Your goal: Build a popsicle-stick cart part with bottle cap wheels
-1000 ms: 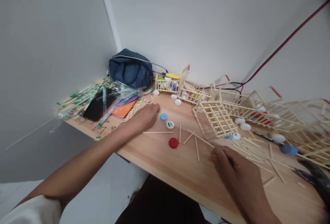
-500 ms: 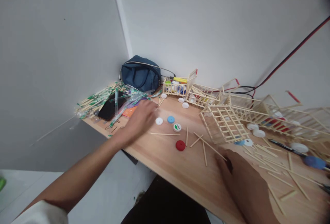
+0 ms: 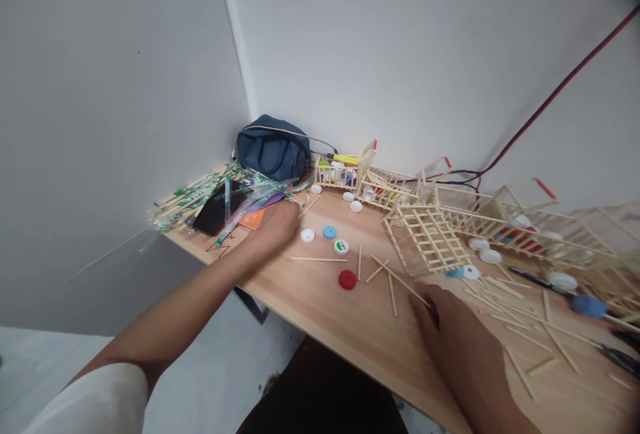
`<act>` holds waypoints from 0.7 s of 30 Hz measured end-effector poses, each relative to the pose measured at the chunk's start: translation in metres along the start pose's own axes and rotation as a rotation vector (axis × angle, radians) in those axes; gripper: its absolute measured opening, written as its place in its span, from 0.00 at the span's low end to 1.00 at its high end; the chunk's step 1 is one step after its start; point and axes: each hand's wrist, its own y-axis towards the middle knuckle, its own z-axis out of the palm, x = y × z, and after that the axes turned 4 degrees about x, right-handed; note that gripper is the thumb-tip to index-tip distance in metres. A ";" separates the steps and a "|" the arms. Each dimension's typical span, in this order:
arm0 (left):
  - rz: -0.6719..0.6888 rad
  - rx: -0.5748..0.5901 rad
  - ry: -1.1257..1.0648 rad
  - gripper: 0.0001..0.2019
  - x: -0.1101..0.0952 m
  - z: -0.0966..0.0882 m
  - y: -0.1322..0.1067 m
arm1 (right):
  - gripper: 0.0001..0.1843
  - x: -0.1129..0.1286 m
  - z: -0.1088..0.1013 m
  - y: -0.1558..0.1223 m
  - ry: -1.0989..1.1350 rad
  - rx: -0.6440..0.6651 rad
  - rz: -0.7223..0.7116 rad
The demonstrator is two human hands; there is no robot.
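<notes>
My right hand [image 3: 453, 327] rests low over the table with thumb and fingers closed on the end of a thin wooden stick [image 3: 400, 279]. That stick slants up and left across shorter sticks [image 3: 392, 294]. My left hand [image 3: 281, 229] is at the left, over the table beside an orange card [image 3: 253, 218] and close to some short sticks [image 3: 311, 205]. Its fingertips are turned away and hidden. Between my hands lie bottle caps: white [image 3: 307, 236], light blue [image 3: 329, 232], white with a green mark [image 3: 341, 247] and red [image 3: 347, 279].
Stick-built carts [image 3: 337, 175] line the wall, one lattice frame [image 3: 429, 237] leaning forward. Loose sticks [image 3: 505, 304], a pen [image 3: 533, 279] and dark-handled scissors [image 3: 620, 358] lie right. A blue bag [image 3: 274, 151], black phone [image 3: 216, 211] and wrapped chopsticks [image 3: 187, 204] are at left.
The camera view has shifted slightly. My left hand has come down a little beside the short sticks. My right hand keeps its grip on the stick, which lies almost as before.
</notes>
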 end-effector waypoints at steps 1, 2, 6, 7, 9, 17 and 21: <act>-0.017 0.026 0.018 0.14 -0.002 0.000 0.005 | 0.17 0.000 0.000 0.000 0.001 -0.005 -0.005; -0.032 0.050 0.036 0.14 -0.005 0.000 0.010 | 0.17 0.000 0.000 0.000 0.001 -0.011 -0.010; -0.065 0.115 0.098 0.14 -0.014 -0.008 0.020 | 0.16 0.004 -0.003 -0.001 0.020 -0.010 -0.009; -0.064 0.122 0.112 0.14 -0.016 -0.010 0.020 | 0.16 0.005 -0.004 0.000 0.027 0.001 -0.004; -0.053 0.125 0.134 0.14 -0.018 -0.013 0.018 | 0.15 0.007 -0.006 0.000 0.036 0.022 0.001; -0.028 0.067 0.183 0.16 -0.008 -0.014 0.004 | 0.13 0.006 -0.010 0.000 0.038 0.026 -0.027; -0.054 0.060 0.200 0.15 0.000 -0.023 -0.005 | 0.13 0.004 -0.010 0.000 0.059 0.026 -0.020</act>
